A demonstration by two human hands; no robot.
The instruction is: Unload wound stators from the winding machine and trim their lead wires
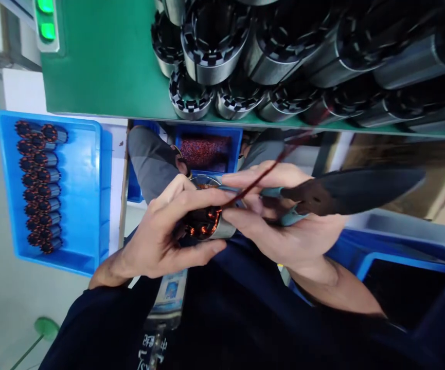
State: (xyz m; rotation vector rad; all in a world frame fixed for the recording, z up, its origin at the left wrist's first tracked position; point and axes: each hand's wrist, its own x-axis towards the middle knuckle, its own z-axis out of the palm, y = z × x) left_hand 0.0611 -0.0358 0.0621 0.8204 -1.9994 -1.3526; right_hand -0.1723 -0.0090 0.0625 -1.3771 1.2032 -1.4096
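Blue tray (91, 205) at far left carries two rows of copper-wound motor cores (39, 187); next over, left hand (160, 236) is curled tight round a wound motor core (207, 226), held mid-frame above the lap, long axis running roughly left-right, copper end facing left into the palm. Right hand (284, 226) pinches a reddish wire (261, 174) rising up-right from the core, with dark pliers (353, 190) gripped in its palm, tips pointing right. Above, a green desk (106, 72) carries bare metal cores (214, 46); a blue bin (209, 151) of copper scraps sits behind the hands.
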